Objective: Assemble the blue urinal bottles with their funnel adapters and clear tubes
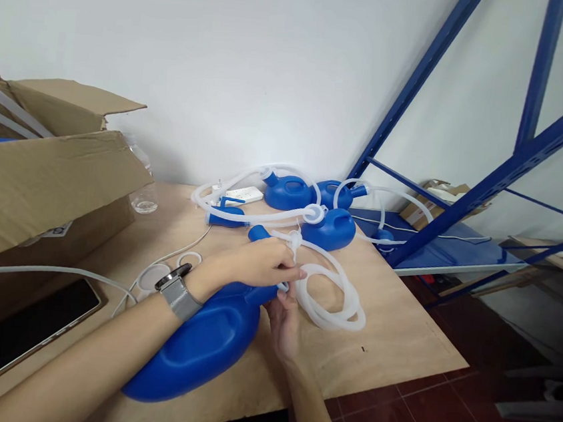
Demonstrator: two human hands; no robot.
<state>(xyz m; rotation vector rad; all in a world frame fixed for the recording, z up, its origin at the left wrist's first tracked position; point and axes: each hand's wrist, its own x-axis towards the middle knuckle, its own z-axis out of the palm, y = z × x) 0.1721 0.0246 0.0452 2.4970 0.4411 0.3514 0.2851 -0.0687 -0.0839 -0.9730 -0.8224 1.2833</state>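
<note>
A big blue plastic urinal bottle (196, 350) lies on its side on the wooden table, its neck pointing right. My left hand (266, 262), with a watch at the wrist, reaches over the bottle, fingers closed at its mouth; what they pinch is hidden. From below, my right hand (283, 325) has its fingers closed against the neck's end, where a small pale edge shows. Just right of both hands, a coiled translucent hose (353, 316) rests on the table, its pale connector (294, 240) behind my left hand. A smaller blue piece (257, 233) shows behind that hand.
More blue bottles (332, 230) with hoses stand at the back, near a white power strip (245, 195). At left are an open cardboard box (62, 194), a clear plastic bottle (145, 196) and a phone-like black device (20, 345). A blue metal rack (449, 148) rises at right.
</note>
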